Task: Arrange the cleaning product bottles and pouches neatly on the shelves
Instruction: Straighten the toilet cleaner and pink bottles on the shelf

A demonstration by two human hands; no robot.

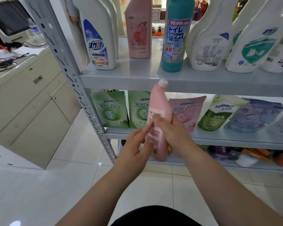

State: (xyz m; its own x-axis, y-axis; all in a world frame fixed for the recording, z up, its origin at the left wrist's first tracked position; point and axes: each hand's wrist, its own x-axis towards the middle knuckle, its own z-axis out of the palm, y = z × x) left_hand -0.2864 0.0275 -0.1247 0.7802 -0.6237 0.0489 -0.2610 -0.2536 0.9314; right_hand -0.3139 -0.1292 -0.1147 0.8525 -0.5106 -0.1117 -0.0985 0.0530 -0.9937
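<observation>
A pink bottle (158, 105) with a white cap is held upright in front of the shelf edge, slightly tilted. My right hand (171, 132) grips its lower body from the right. My left hand (137, 144) touches its label side with straight fingers. On the upper shelf (137, 74) stand a white toilet-cleaner bottle (98, 41), a matching pink bottle (139, 31), a teal bottle (176, 39) and white spray bottles (209, 48). The middle shelf (219, 137) carries green pouches (109, 110), a pink pouch (188, 111) and a blue pouch (255, 116).
The grey perforated shelf post (82, 88) runs diagonally at left. A beige cabinet (31, 103) with cables and papers on top stands further left. The bottom shelf holds dark and orange packs (252, 154). White floor tiles lie below.
</observation>
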